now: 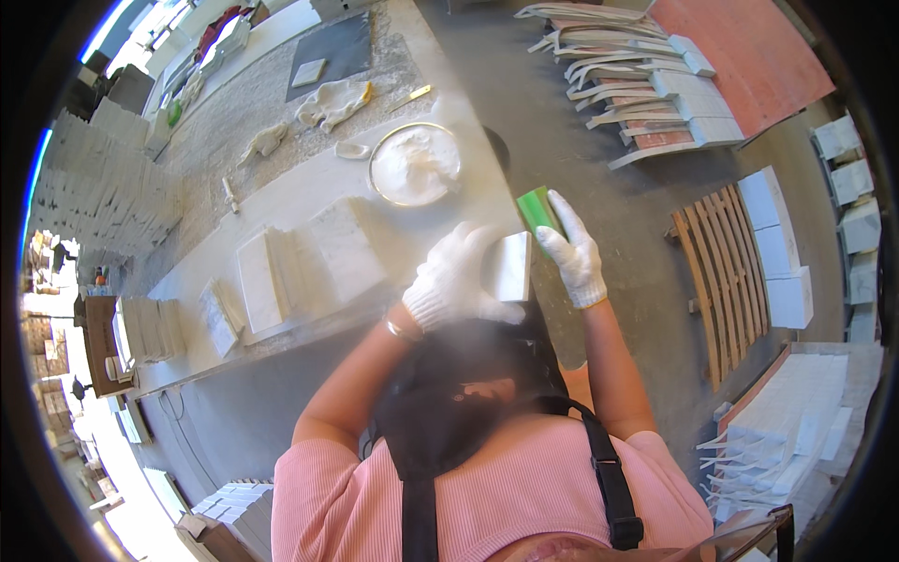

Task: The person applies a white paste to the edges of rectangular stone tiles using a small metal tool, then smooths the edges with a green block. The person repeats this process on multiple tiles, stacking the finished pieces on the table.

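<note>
My left hand [451, 276], in a white knit glove, is closed on a small white marble tile [513, 267] held in front of my body. The tile's long narrow face is turned up, and the fingers reach round its far and near ends. Just right of it, my right hand [578, 258], gloved the same way, grips a flat green rectangular block [537, 208] between thumb and fingers. The block sits close to the tile's far right corner; whether they touch I cannot tell. Ahead of my left hand stands a round bowl [374, 184] heaped with white powder [412, 161].
On the long worktable [272, 211] to my left stand marble tile stacks [262, 281]. A small scoop [352, 150], crumpled white gloves [335, 101] and a yellow-handled tool [412, 96] lie farther along. Right of me are a wooden pallet [721, 272] and strapped tile stacks [688, 89].
</note>
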Available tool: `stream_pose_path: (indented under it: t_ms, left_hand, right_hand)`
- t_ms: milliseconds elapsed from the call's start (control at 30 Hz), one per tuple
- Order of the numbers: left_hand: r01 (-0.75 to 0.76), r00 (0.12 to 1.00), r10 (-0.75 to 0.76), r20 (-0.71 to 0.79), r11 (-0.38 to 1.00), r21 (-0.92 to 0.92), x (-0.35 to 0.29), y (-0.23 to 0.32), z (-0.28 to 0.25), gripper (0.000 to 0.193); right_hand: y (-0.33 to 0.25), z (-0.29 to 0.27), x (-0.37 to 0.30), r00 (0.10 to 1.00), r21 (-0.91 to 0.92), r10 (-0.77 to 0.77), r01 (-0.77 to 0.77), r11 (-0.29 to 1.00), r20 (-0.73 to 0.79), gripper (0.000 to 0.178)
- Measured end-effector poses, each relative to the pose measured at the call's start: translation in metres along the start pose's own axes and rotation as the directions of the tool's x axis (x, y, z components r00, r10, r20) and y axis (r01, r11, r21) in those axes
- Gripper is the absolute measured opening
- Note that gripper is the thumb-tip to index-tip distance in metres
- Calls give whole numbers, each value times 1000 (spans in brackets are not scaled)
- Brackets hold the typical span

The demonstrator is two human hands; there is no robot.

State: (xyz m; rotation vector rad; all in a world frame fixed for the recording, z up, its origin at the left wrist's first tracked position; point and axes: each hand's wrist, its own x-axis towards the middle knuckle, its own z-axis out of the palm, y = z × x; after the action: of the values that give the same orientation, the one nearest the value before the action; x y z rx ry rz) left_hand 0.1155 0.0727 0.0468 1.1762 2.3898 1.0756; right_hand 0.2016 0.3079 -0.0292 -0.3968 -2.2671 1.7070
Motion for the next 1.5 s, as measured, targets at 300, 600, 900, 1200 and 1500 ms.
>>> stream_pose_path:
  t_ms: [300, 600, 900, 1200, 1500]
  left_hand:
    - [223, 970, -206, -126, 965, 141, -35, 16, -26, 106]
    - [132, 985, -86, -153, 935, 329, -31, 30, -5, 91]
    - [42, 980, 31, -199, 936, 350, -45, 32, 3, 96]
    - [29, 983, 15, -182, 972, 233, -49, 38, 7, 95]
    - [54, 996, -64, -62, 986, -158, -63, 30, 6, 107]
  right_hand:
    - [-43, 57, 30, 987, -695, -149, 150, 703, 62, 62]
    - [-81, 33, -24, 975, -339, -39, 114, 934, 220, 82]
    - [-76, 3, -14, 973, 211, 199, -220, 952, 115, 46]
    - [-70, 16, -38, 887, 637, 57, -373, 674, 459, 56]
    - [-78, 18, -28, 964, 358, 156, -227, 906, 217, 28]
